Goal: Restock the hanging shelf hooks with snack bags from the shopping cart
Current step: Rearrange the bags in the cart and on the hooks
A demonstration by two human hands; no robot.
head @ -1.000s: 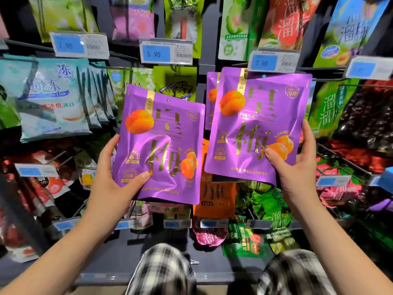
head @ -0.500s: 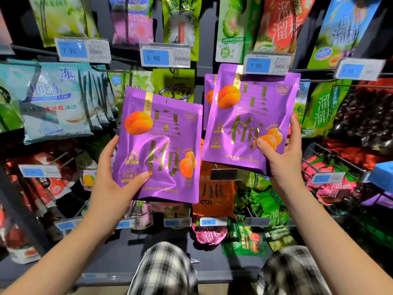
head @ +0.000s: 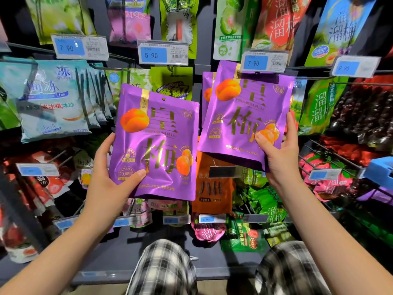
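- Holding one purple snack bag in each hand at the hanging display, I judge the step in hand to be threading the right-hand bag onto its hook.
- Left hand: the thumb lies across the front and the fingers are curled behind. It pinches the lower-left corner of the left purple bag, at 8 o'clock from view centre.
- The left purple bag is upright and held out in front of the shelf stock. Its hang hole, at 12 o'clock on the bag, is free.
- Right hand: the thumb presses the printed fruit and the fingers wrap the bag's edge. It pinches the lower-right corner of the right purple bag, at 2 o'clock from view centre.
- The right purple bag is tilted, with its top edge tucked under the 7.90 price tag.
- Hung purple bags of the same print show just behind it, on its 9 o'clock side. This marks the correct hook.
- The tag hides the hook tip and the bag's hole, so I cannot tell whether the hole is engaged.
- Next move, as I judge it: push the right purple bag back along the hook, then release it once it is seated.
- After that, the left purple bag needs transfer toward 1 o'clock, with its hole aligned to the same hook.
- The shopping cart is not in view.
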